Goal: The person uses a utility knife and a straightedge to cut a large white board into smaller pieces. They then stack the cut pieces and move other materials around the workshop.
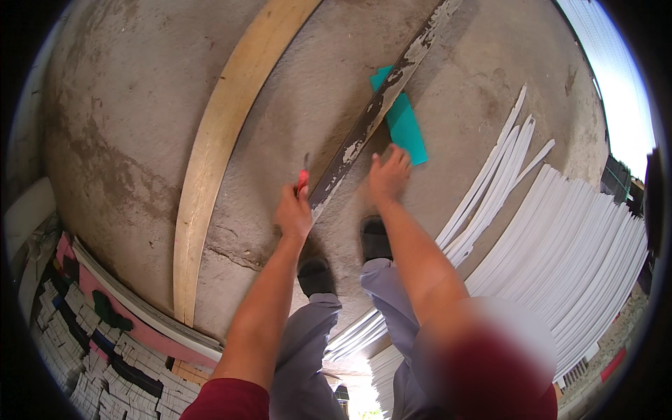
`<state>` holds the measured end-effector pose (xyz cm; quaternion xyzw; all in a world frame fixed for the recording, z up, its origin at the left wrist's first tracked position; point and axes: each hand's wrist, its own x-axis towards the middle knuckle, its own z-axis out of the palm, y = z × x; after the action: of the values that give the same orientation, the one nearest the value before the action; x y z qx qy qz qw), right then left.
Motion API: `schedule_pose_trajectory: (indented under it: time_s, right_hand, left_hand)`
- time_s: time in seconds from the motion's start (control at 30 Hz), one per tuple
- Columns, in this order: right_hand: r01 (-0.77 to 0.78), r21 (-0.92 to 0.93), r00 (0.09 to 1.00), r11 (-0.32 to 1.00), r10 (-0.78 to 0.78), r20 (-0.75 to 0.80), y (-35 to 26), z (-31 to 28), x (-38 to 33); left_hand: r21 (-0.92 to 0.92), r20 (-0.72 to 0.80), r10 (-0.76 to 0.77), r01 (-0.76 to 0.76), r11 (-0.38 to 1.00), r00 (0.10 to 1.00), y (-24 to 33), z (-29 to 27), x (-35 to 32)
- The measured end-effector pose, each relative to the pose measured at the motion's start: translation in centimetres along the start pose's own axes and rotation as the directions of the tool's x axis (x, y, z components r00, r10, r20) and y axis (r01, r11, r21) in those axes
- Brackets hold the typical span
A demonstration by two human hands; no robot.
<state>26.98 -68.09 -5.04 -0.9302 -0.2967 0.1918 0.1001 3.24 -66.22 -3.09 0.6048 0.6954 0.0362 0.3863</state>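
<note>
My left hand (294, 213) is closed around a small red-handled tool (303, 180) with a thin grey tip pointing away from me; its exact kind is unclear. Just right of that hand is the near end of a long dark strip (364, 127), its surface worn and patched with pale flakes. Beyond the middle of the strip, a teal sheet (407, 129) shows on both sides, passing beneath it. My right hand (390, 175), slightly blurred, hovers beside the sheet's near end. Its thumb stands apart from the fingers, and nothing shows in it.
A long, pale wooden board (210, 161) lies to the left on the concrete floor (126, 140). Loose white strips (490, 185) lie to the right, beside a wide stack of white strips (560, 245). Stacked white pieces (126, 364) fill the lower left. My feet stand between my forearms.
</note>
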Motion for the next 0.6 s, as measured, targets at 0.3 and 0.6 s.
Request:
schedule_pose_trajectory:
  time_s: [0.3, 0.6]
  right_hand:
    - [0.079, -0.335, 0.985, 0.939, -0.021, 0.172, 3.2, -4.8, 5.7]
    - [0.028, -0.059, 0.999, 0.998, -0.026, 0.034, 2.2, -18.0, -0.9]
  left_hand:
    - [-0.756, 0.39, 0.033, 0.3, 0.582, 0.92, 12.6, 5.7, 0.9]
    - [-0.657, 0.614, -0.079, 0.564, 0.501, 0.785, 21.7, -3.4, -5.7]
